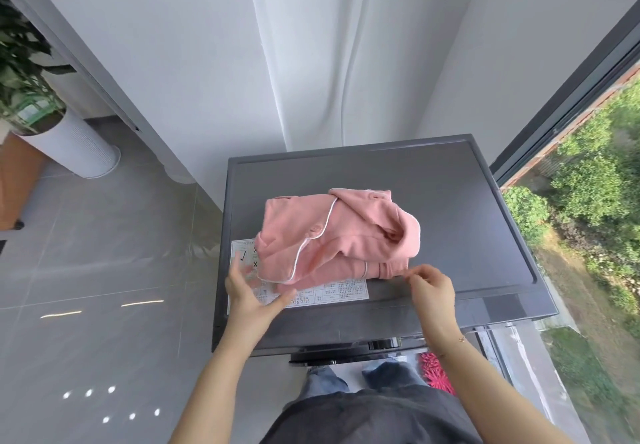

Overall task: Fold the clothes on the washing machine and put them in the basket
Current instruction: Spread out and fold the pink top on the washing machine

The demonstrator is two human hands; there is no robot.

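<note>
two hands [339,288] beside pink garment [332,236]

dark grey washing machine [467,201] top, flat. a bundled-up pink garment [332,236] sits on it, partly covering a white instruction sticker [339,291] near the front edge

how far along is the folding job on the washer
Done: the pink garment lies roughly folded into a bundle on the washing machine. In hand: the left hand and right hand sit at its near edge, neither clearly gripping it. Left: moving it to the basket, which is not in view.
</note>
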